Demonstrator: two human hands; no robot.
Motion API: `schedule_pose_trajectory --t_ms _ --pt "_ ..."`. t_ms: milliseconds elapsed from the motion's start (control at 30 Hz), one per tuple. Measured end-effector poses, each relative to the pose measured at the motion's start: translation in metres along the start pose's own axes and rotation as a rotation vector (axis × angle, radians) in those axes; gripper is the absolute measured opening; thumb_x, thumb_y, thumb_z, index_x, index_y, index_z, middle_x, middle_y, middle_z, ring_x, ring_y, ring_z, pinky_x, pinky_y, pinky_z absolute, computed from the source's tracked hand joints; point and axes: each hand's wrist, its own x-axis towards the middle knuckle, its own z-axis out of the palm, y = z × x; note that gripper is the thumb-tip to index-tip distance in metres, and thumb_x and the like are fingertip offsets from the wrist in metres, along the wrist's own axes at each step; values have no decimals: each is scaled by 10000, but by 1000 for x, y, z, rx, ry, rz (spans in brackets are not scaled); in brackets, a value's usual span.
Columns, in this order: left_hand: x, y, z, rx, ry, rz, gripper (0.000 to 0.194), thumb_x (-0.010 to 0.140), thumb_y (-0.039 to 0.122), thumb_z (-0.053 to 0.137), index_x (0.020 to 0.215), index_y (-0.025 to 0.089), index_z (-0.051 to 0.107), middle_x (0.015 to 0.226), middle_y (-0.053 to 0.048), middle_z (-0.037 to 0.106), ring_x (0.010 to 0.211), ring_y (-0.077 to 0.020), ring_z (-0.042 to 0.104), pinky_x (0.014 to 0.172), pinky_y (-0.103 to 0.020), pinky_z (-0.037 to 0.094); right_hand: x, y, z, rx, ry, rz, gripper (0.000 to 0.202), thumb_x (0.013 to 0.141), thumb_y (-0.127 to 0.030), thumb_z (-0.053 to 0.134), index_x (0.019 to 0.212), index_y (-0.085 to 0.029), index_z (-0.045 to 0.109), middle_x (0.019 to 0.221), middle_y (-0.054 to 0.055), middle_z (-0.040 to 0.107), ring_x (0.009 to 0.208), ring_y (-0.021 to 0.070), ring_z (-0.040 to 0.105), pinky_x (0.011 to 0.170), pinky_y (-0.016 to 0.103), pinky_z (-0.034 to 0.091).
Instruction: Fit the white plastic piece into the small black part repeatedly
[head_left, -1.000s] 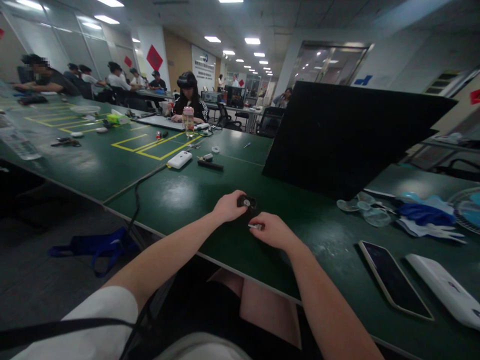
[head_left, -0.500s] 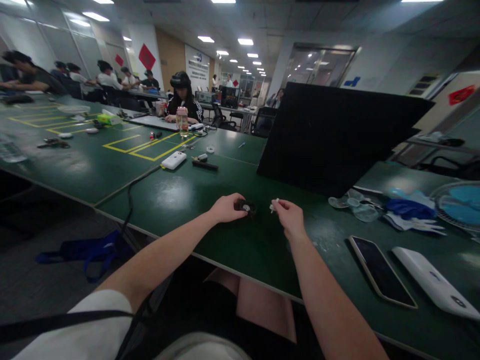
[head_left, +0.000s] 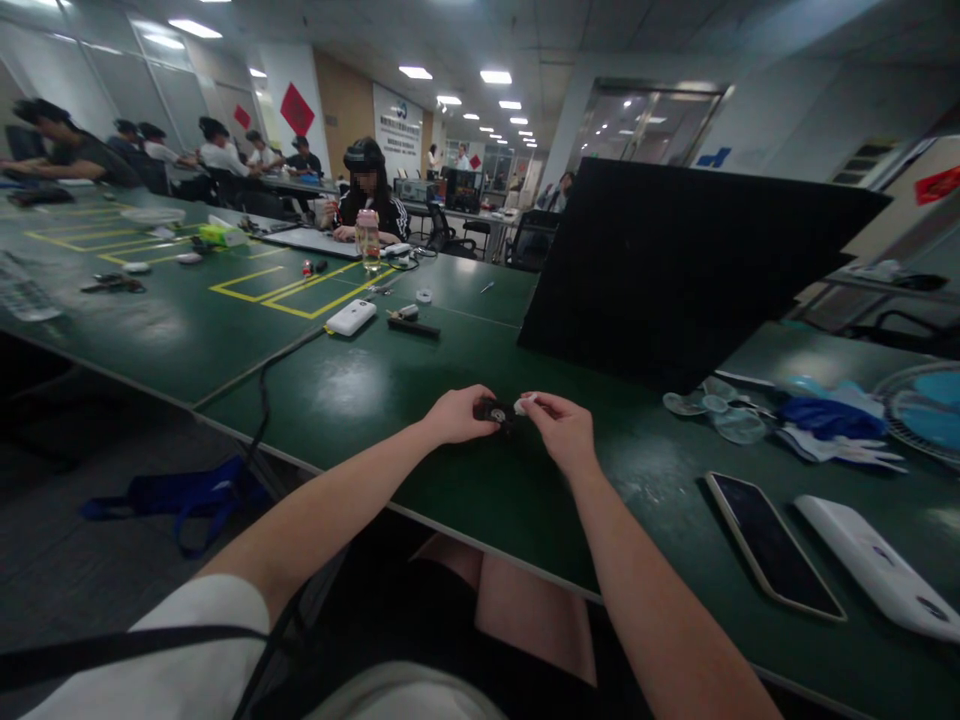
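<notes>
My left hand point(head_left: 455, 414) grips a small black part point(head_left: 494, 411) with a pale round centre, held just above the green table point(head_left: 360, 390). My right hand point(head_left: 562, 428) pinches a tiny white piece point(head_left: 523, 403) between thumb and fingertips. The white piece sits right against the black part's right side. Both forearms reach forward from the table's near edge.
A large black board point(head_left: 675, 260) stands tilted behind my hands. To the right lie a phone point(head_left: 772, 545), a white flat device point(head_left: 874, 580), blue gloves point(head_left: 825, 420) and clear plastic pieces point(head_left: 712, 410). A white power bank point(head_left: 351, 317) and a cable lie left; people sit at far tables.
My right hand lifted from the table with the white piece, swung right, then came back left until the piece met the black part. My left hand stayed put.
</notes>
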Motion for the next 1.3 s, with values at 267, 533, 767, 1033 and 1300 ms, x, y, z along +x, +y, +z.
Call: schedule_pose_trajectory --t_ms 267,533,767,1033,1300 --pt "0 2 0 -7 -8 -16 526 762 428 777 1235 241 639 1083 -41 777 980 -226 740 886 -343 584 -2 0 3 -140 -136 22 339 823 -488 732 1027 -227 803 977 62 777 848 234 700 810 387 548" --pt "2 -1 1 -44 -21 -21 555 739 452 792 1225 227 645 1070 -48 774 953 -227 739 848 -350 583 1 1 0 -139 -233 46 331 810 -510 735 980 -230 785 969 48 763 791 209 667 753 363 519" --pt "3 -2 0 -70 -43 -23 556 757 443 784 1243 223 628 1085 -60 767 960 -227 736 846 -355 583 0 -1 -2 -108 -292 103 364 797 -522 754 1031 -246 792 959 33 760 789 208 671 730 357 528" --pt "1 -4 0 -14 20 -69 498 760 430 788 1193 235 640 1097 -53 759 978 -227 726 851 -345 576 -1 3 -6 -109 -216 159 588 809 -525 750 1329 -260 672 1248 86 700 759 183 664 633 327 547" --pt "5 -66 -63 150 211 -359 532 776 456 775 1233 236 617 1127 -67 757 968 -225 717 793 -302 540 1 4 -19 -135 -113 243 536 888 -657 608 1228 -259 721 1122 100 719 857 247 676 644 342 547"
